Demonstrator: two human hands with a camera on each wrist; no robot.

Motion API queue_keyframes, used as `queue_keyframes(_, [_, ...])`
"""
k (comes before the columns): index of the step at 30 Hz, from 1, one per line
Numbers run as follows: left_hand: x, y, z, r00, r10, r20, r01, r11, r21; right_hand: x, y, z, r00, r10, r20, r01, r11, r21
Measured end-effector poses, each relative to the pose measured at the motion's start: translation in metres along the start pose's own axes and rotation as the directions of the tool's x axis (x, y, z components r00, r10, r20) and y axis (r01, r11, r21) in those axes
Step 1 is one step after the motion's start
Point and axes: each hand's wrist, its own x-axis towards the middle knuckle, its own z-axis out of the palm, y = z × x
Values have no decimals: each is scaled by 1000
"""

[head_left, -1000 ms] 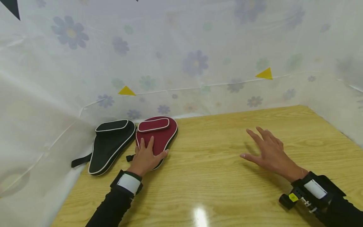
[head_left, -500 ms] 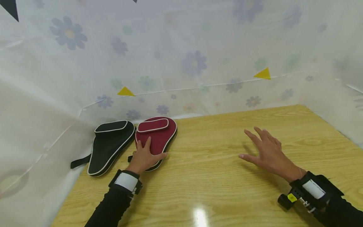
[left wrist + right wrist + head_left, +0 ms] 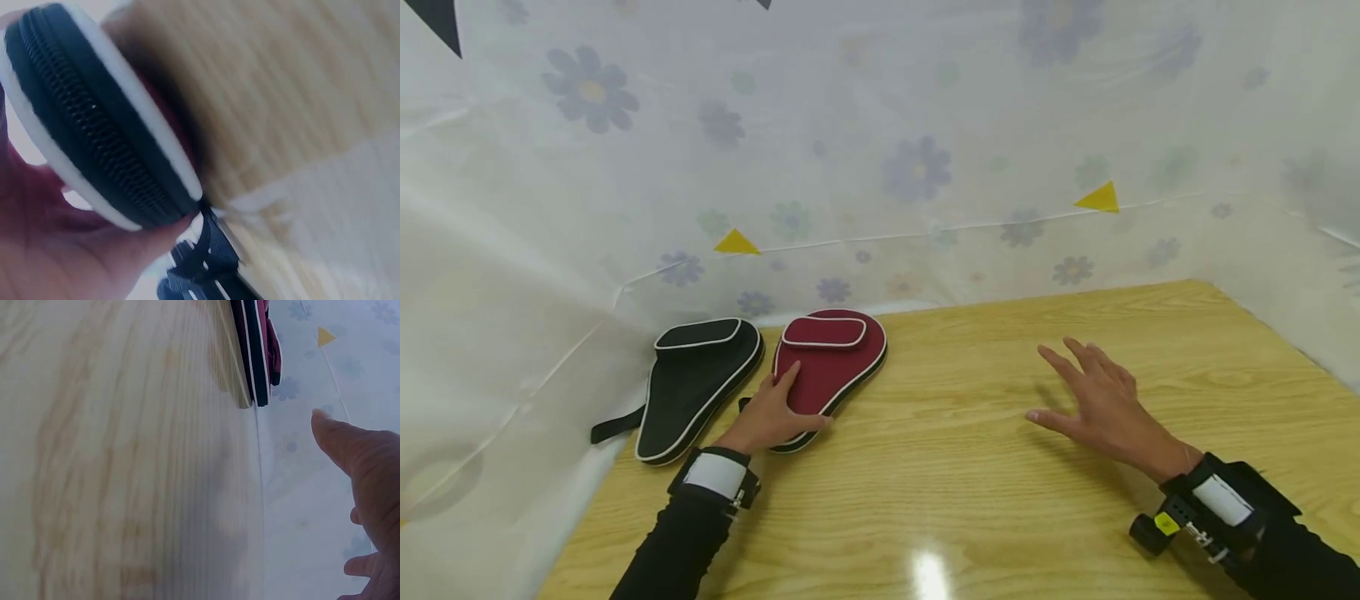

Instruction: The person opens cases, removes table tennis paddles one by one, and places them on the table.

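The red case (image 3: 835,358) has shifted rightward, its narrow end gripped by the left hand (image 3: 767,419), leaving the black case (image 3: 700,383) lying left of that hand and the right hand (image 3: 1108,417) spread wide, holding nothing; handling looks nearly done, release remaining.

From here, the left hand (image 3: 766,420) covers part of the narrow end of the red case (image 3: 833,365). Just left of the case, a black strap (image 3: 743,403) is mostly hidden; well right, the right sleeve (image 3: 1296,554) is cut off.
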Motion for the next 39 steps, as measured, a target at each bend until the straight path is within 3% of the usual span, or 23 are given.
queue_keyframes(5, [3, -8, -11, 995, 63, 73, -63, 998, -9, 0, -2, 0, 1000, -15, -3, 15, 1000, 7])
queue_keyframes(10, [5, -15, -23, 981, 115, 155, -110, 993, -42, 0, -3, 0, 1000, -10, 3, 10, 1000, 13])
queue_keyframes(16, [6, -18, -33, 960, 131, 247, -117, 991, -70, 1, -3, 1, 1000, -11, 11, 10, 1000, 22])
queue_keyframes(27, [7, -10, -36, 953, 176, 247, -179, 984, -11, 0, -4, 1, 1000, -14, 17, 13, 999, 42])
queue_keyframes(36, [10, -8, -39, 925, 264, 274, -277, 961, 12, 3, -6, 2, 999, -5, 37, 3, 999, 46])
queue_keyframes(39, [8, -2, -33, 929, 262, 262, -282, 958, 42, 3, -8, 1, 999, -2, 48, 0, 999, 46])
